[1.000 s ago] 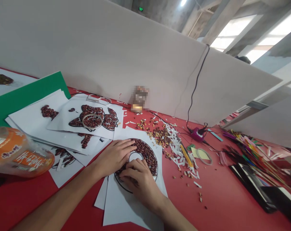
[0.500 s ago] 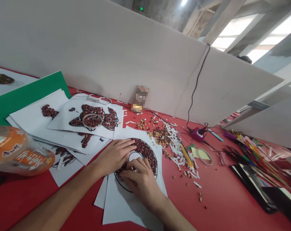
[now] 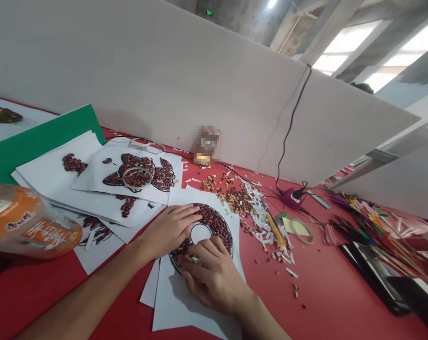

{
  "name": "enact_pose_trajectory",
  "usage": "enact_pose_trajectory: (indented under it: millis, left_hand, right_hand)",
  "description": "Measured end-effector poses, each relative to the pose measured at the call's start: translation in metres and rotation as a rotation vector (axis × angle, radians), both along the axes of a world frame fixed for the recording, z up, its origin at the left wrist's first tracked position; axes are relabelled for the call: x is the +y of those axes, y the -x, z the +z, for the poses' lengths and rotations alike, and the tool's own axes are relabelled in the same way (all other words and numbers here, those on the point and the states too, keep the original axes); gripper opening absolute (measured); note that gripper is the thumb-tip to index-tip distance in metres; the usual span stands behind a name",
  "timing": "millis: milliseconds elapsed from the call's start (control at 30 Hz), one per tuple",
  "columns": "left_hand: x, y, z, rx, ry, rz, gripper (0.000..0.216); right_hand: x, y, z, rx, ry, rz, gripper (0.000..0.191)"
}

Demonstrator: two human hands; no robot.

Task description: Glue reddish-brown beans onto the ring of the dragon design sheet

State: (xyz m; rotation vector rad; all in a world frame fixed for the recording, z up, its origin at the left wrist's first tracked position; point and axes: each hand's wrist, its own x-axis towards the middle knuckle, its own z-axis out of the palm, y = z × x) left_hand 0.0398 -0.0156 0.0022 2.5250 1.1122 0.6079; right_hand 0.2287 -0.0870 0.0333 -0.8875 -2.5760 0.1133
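A white sheet (image 3: 180, 307) lies on the red table (image 3: 323, 302), bearing a printed ring (image 3: 214, 226) filled with dark red beans round a bare white centre. My left hand (image 3: 166, 231) rests flat on the ring's left side, fingers stretched out over the beans. My right hand (image 3: 214, 276) covers the ring's near edge, fingers curled and pressed down on the beans; whether it holds anything is hidden.
Several sheets with bean pictures (image 3: 139, 174) lie at the left beside green card (image 3: 29, 141). An orange-labelled plastic jar (image 3: 26, 226) lies near left. Loose beans (image 3: 237, 198), paper strips (image 3: 261, 217), a tape roll (image 3: 301, 231), a corded purple tool (image 3: 290, 196) and coloured sticks (image 3: 373, 222) fill the right.
My right hand has slid a little toward me along the ring's near edge, with its fingers curling in. My left hand has stayed in place.
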Motion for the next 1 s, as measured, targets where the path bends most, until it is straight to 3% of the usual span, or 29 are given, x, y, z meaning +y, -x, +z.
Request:
enact_pose_trajectory:
  millis: [267,633,800,1000]
  left_hand:
    - [-0.001,0.0,0.0,0.004,-0.009,0.001,0.043]
    - [-0.002,-0.001,0.002,0.044,-0.023,-0.022,0.044]
    - [-0.001,0.0,0.002,0.029,-0.034,-0.018,0.042]
    - [-0.005,-0.011,-0.001,-0.043,-0.015,0.092,0.041]
  right_hand:
    - [-0.006,0.008,-0.005,-0.157,0.008,-0.015,0.022]
    - [-0.004,0.015,0.004,-0.204,0.035,-0.024,0.014]
    - [0.004,-0.003,0.004,0.05,0.132,-0.026,0.025]
    - [0.026,-0.026,-0.011,0.573,0.3,-0.359,0.038]
